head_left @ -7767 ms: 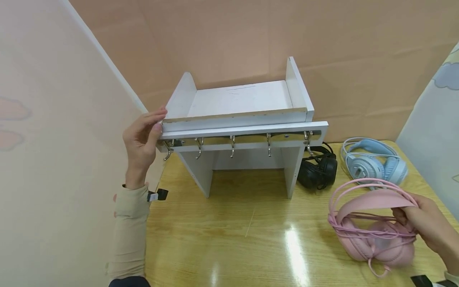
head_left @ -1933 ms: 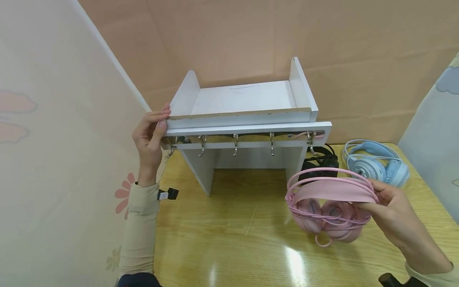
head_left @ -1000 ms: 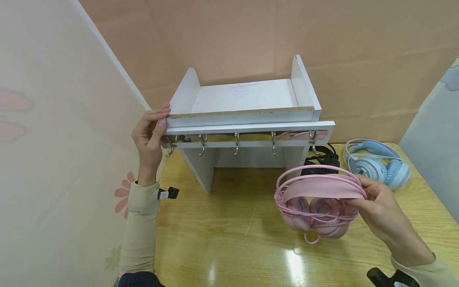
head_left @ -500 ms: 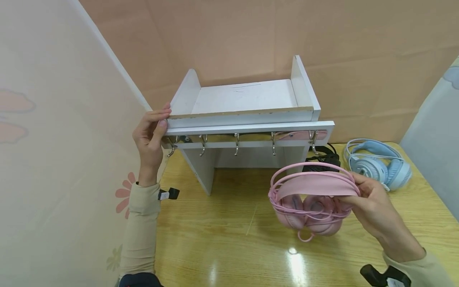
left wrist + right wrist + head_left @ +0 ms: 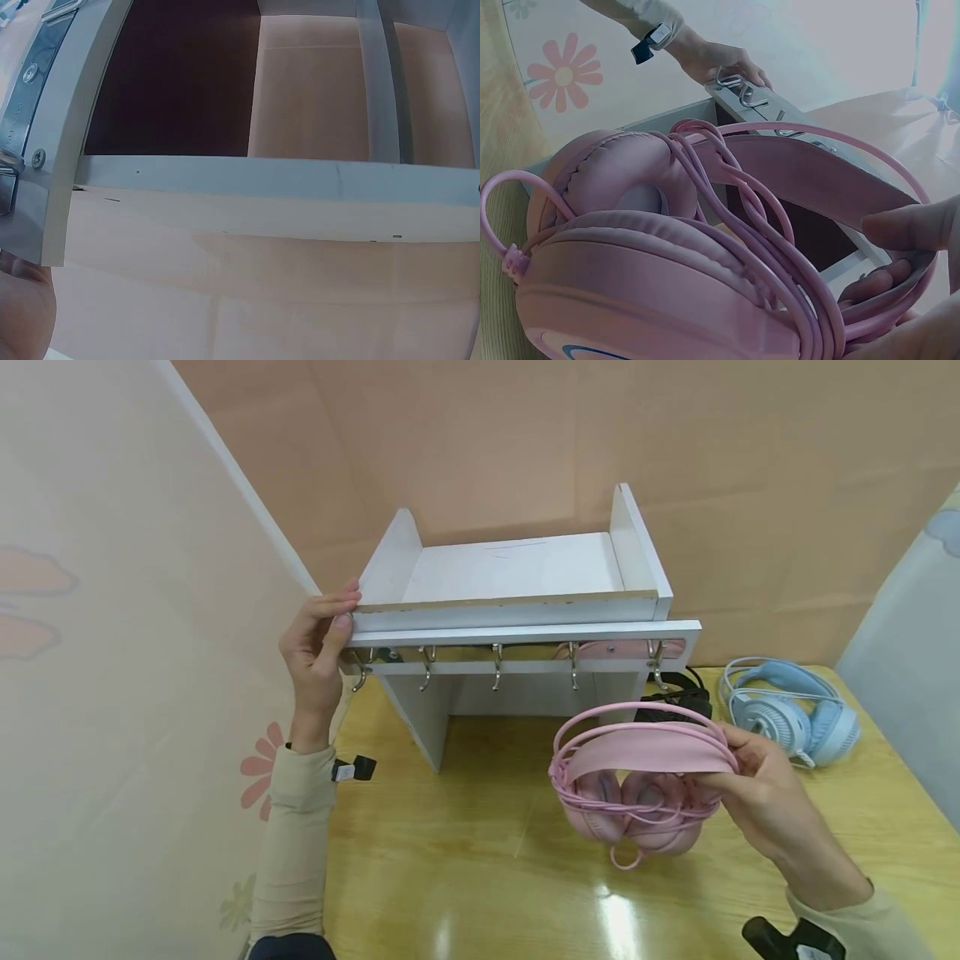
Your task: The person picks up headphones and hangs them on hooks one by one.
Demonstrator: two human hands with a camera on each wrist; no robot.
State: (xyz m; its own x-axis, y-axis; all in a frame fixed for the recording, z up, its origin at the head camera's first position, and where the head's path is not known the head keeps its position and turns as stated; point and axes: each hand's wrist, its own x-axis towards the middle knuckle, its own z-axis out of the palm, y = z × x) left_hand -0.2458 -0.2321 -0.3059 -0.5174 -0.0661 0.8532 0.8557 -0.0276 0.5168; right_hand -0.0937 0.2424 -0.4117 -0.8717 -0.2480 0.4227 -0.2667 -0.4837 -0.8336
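My right hand (image 5: 772,818) pinches the padded headband of a pair of pink headphones (image 5: 651,750), thumb on one face and fingers on the other. Their pink cable is wound in loops round the ear cups (image 5: 645,277), which hang below the band. The headphones are held over the table in front of the right end of a white wooden shelf (image 5: 517,614). Across its front runs a rail with several metal hooks (image 5: 497,667), nothing hanging on them. My left hand (image 5: 315,664) grips the shelf's left front corner, thumb at the front, fingers on top.
Black headphones (image 5: 678,700) lie beside the shelf's right leg, partly hidden behind the pink pair. Light blue headphones (image 5: 795,714) lie farther right on the wooden table (image 5: 450,868). A pale wall (image 5: 150,693) stands close on the left, brown paper (image 5: 765,510) behind.
My right hand has carried the pink headphones leftward from the table's right side to in front of the shelf's right part. My left hand has kept its grip on the corner.
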